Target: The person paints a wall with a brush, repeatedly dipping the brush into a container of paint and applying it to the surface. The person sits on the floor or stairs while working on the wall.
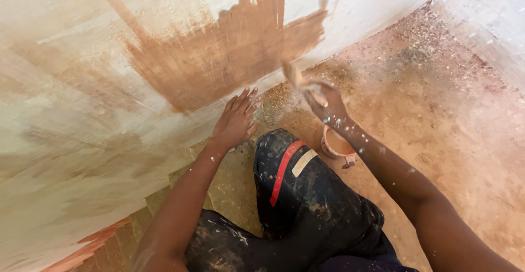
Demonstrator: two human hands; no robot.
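My right hand (327, 103) grips a paintbrush (298, 79) whose blurred bristle end is at the lower edge of a brown painted patch (235, 53) on the pale wall (76, 86). My left hand (236, 120) is spread flat against the bottom of that wall, fingers apart, holding nothing. A small round paint container (334, 145) with pinkish-brown paint stands on the floor just below my right wrist, partly hidden by my forearm.
I am crouched low; my knee in dark, paint-stained trousers with a red stripe (284, 168) is between my arms. The dusty reddish floor (437, 119) is speckled with white paint drips. A second pale wall (492, 15) rises at the top right corner.
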